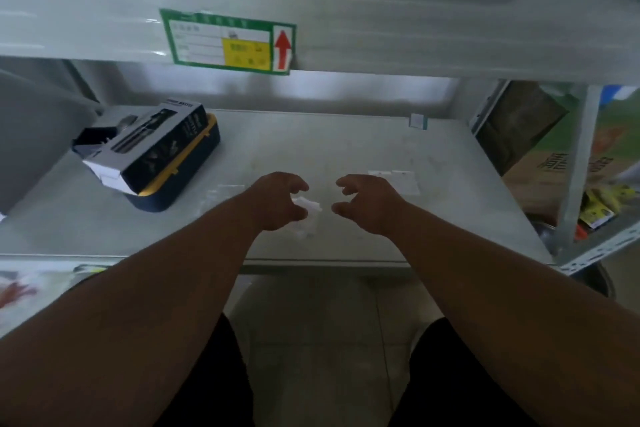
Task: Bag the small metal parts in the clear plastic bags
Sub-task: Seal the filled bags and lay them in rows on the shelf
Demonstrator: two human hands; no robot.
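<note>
1. Forearms: both reach forward from the bottom of the view over a tiled floor (322, 333) toward the lower shelf (346, 149).
2. Left hand (277, 203): held over the front part of the shelf. Fingers and thumb are curled around a small clear bag (309, 207), which shows as a blurred white shape at the fingertips. Contents of the bag cannot be told.
3. Right hand (367, 201): held just beside the left hand, apart from it. Fingers are loosely curled and grasp nothing.
4. Flat bags: one clear bag (398, 180) lies on the shelf just beyond the right hand; another faint one (225, 192) lies left of the left hand.
5. Tool box (149, 149): a dark carton rests on a yellow and navy case at the left of the shelf, well apart from the hands.
6. Tag (418, 121): a small square label stands at the rear edge of the shelf.
7. Upper shelf (415, 35): its front beam carries a green-bordered label (227, 42) with a red arrow.
</note>
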